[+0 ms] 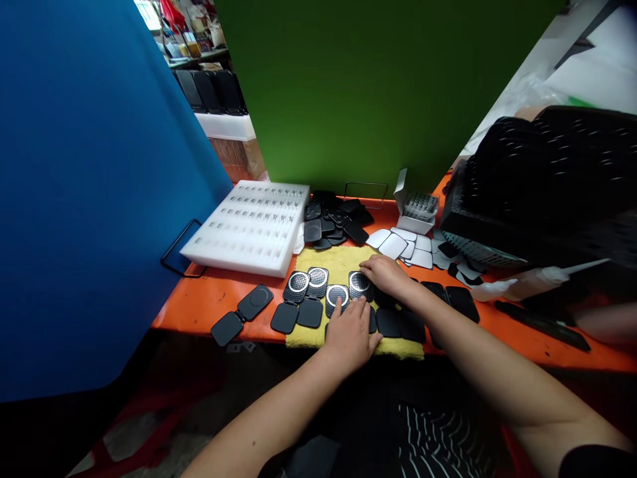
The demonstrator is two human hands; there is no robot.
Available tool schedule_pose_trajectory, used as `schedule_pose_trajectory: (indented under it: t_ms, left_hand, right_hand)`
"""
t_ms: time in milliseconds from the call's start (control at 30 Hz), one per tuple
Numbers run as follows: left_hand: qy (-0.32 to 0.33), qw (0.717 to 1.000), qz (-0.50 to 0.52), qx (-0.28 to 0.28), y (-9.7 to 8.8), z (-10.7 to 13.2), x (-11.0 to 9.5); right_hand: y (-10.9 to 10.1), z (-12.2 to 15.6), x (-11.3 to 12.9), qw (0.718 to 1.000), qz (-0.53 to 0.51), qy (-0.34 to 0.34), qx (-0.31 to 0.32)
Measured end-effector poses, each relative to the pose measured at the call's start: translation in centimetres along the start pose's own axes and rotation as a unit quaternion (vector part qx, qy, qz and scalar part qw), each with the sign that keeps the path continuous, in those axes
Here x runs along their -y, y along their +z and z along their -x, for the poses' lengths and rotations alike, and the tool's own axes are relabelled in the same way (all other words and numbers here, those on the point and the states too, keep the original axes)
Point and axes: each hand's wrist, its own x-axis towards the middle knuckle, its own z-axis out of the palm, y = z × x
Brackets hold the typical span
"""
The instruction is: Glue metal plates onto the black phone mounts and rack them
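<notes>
My left hand (350, 332) lies flat, fingers stretched, on the black hinged pieces lined up on a yellow cloth (343, 262). Its fingertips touch one piece with a round metal ring (337, 294). My right hand (385, 274) rests palm down just beyond it, fingers curled over another ringed piece (359, 283); what lies under the palm is hidden. Two more ringed pieces (307, 284) lie open to the left on the cloth. A single folded-out black piece (242, 313) sits on the orange table (209, 299) at the left.
A white foam tray (251, 226) stands at the back left. A heap of black parts (334, 222), white flat pieces (405, 245) and a small open box (415, 211) lie behind the cloth. Dark trays (537, 192) are stacked at the right. Blue and green panels wall the bench.
</notes>
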Motion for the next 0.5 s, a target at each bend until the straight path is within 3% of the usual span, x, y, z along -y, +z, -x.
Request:
schedule_pose_trajectory:
  t_ms: [167,300,400,500]
  left_hand:
    - [-0.002,1.000,0.028,-0.009,-0.3,-0.2,-0.3]
    - [0.005,0.995,0.082,-0.064,-1.7,0.4,0.1]
    - [-0.008,0.988,0.107,-0.109,-3.6,1.2,3.6]
    - [-0.148,0.974,0.071,-0.159,-6.4,2.5,10.4]
  right_hand:
    - [-1.4,1.5,-0.5,0.994,-0.071,0.041,-0.069]
    - [-2.7,3.8,-1.0,0.964,-0.183,0.089,-0.174]
    - [-3.1,6.1,-1.6,0.941,-0.229,0.144,-0.204]
    - [-2.3,8.2,-3.5,0.930,-0.252,0.182,-0.199]
